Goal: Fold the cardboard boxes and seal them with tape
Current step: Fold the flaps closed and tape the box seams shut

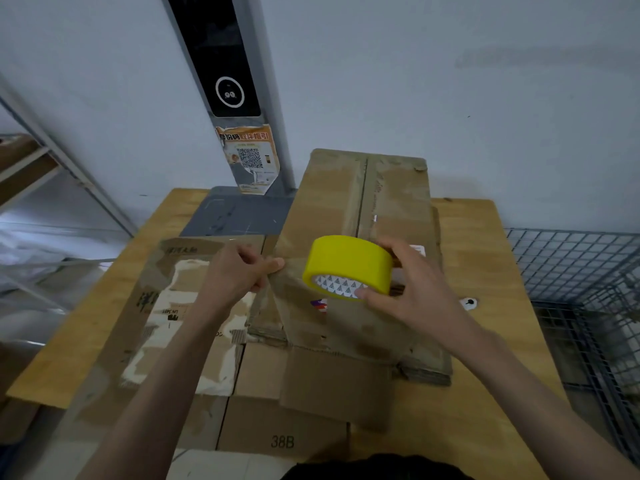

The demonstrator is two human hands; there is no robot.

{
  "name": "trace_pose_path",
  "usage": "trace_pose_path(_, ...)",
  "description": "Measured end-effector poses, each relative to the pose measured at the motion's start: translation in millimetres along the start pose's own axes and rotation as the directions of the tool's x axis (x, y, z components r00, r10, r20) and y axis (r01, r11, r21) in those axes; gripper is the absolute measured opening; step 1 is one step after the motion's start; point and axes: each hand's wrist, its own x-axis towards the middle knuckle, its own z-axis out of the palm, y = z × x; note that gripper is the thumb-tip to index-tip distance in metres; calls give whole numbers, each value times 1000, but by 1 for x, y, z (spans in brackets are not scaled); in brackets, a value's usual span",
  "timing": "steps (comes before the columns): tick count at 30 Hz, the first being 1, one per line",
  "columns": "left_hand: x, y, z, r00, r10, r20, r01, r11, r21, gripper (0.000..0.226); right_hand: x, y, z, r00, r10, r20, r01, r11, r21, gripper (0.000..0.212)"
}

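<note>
Two bare forearms enter from the lower edge, sleeveless as far as the view reaches. The left hand (239, 275) and right hand (415, 289) show no gloves, rings or watch. A dark garment (374, 467), possibly a shirt, fills the bottom centre.

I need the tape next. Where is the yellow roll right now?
In the head view, the yellow tape roll sits centre frame, held in the right hand just above the flattened cardboard boxes, with the left hand beside it.
</note>
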Motion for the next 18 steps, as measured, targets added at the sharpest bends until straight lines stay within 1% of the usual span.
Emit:
trace_pose_path(2, -4, 2, 1, 995, 42, -86, -27, 985, 172, 67, -7, 6, 10, 999, 39, -33, -37, 996, 86, 48)
trace_pose_path(3, -9, 3, 3, 986, 117, -119, -83, 961, 264, 72, -8, 7, 13, 998, 38, -59, -31, 993, 113, 45)
trace_pose_path(4, -16, 4, 7, 958, 250, -139, -189, 919, 346, 68, -8, 7, 15, 996, 35, -81, -24, 992, 127, 44)
trace_pose_path(5, -26, 4, 13, 905, 405, -126, -322, 849, 418, 56, -7, 7, 16, 995, 37, -91, -25, 991, 131, 44)
trace_pose_path(6, -35, 4, 20, 854, 516, -60, -431, 769, 473, 47, -6, 8, 16, 995, 43, -92, -31, 992, 126, 44)
trace_pose_path(7, -45, 2, 28, 822, 569, 30, -507, 706, 494, 48, -5, 10, 15, 995, 50, -87, -39, 993, 115, 45)
trace_pose_path(9, -57, -7, 41, 816, 538, 209, -564, 668, 486, 61, -3, 14, 14, 994, 78, -82, -70, 993, 97, 47)
trace_pose_path(11, -60, -18, 46, 808, 518, 281, -584, 641, 498, 68, -2, 18, 14, 990, 97, -98, -89, 992, 87, 49)
trace_pose_path(14, -63, -22, 49, 797, 536, 280, -591, 591, 550, 75, -2, 18, 8, 990, 83, -114, -74, 994, 86, 43)
trace_pose_path(16, -63, -22, 50, 793, 541, 280, -588, 559, 585, 79, -5, 19, -1, 991, 74, -110, -69, 996, 53, 38)
trace_pose_path(18, -62, -24, 50, 797, 532, 285, -578, 537, 614, 81, -14, 24, -15, 988, 100, -118, -96, 995, 37, 41)
